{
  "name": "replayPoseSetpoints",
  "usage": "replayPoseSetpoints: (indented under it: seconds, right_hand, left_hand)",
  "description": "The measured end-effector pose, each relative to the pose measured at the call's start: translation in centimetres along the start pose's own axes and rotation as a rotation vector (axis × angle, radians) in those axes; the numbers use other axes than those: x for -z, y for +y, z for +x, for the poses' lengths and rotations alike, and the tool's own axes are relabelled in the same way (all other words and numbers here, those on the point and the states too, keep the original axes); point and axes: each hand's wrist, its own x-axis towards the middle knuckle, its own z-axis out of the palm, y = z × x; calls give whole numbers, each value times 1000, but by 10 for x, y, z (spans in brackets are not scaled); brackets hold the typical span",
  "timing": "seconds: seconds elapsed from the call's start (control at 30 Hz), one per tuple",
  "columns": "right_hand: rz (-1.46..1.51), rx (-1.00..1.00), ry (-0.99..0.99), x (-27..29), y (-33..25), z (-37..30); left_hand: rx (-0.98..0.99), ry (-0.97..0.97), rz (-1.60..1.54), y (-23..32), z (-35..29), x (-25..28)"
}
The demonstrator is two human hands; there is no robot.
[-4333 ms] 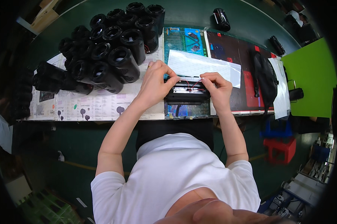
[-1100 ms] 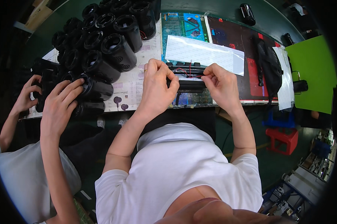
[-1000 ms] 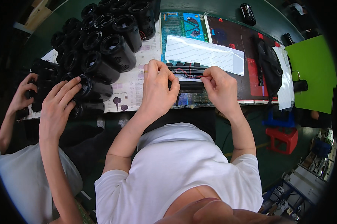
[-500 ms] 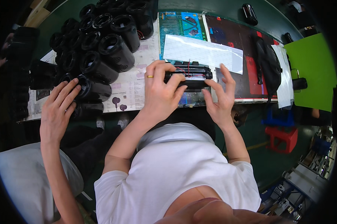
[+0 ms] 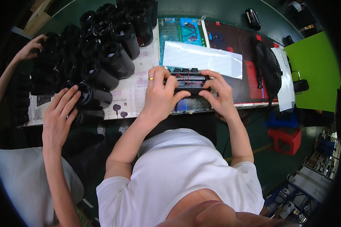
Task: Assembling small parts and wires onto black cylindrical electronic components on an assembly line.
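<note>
At the near edge of the table I hold a black, long plastic housing (image 5: 193, 90) level between both hands. Thin red wires run across its open upper side, and black blocks show along its far edge. My left hand (image 5: 158, 90) is closed around the left end, thumb on the near side; it wears a gold-coloured ring. Closed on the right end, my right hand (image 5: 221, 94) has its fingers over the top and its thumb at the near side. Fingers cover both ends of the housing. Beyond it lies a white sheet in a clear sleeve (image 5: 204, 58).
Many black cylindrical shells (image 5: 116, 60) crowd the table's left side. A co-worker's hand (image 5: 59, 117) rests at the nearest ones, another hand (image 5: 30, 49) at the far left. To the right lie a black bag (image 5: 268, 72), white papers (image 5: 285, 83) and a green board (image 5: 314, 72).
My right hand, whose fingers were spread, has closed on the housing's right end. The housing has come slightly nearer and tilted. Another person's hand has appeared at the far left.
</note>
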Motion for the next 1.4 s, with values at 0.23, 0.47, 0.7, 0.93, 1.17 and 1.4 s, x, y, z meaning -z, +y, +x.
replayPoseSetpoints:
  seconds: [0.23, 0.47, 0.7, 0.93, 1.17, 1.4]
  right_hand:
    - [356, -445, -76, 15, -4, 14]
    - [285, -595, -508, 41, 8, 57]
    - [-89, -160, -388, 105, 16, 193]
    - [-829, 79, -101, 130, 162, 294]
    - [-1070, 61, -149, 115, 228, 330]
    - [-1288, -17, -318, 105, 194, 316]
  left_hand:
    - [-55, 39, -63, -13, -10, -6]
    - [-74, 161, -183, -22, -23, -17]
    - [143, 174, -90, -34, -28, -9]
    - [207, 100, -102, -36, -18, -17]
    - [264, 96, -88, -32, -18, -17]
    - [259, 40, -133, -34, -20, -16]
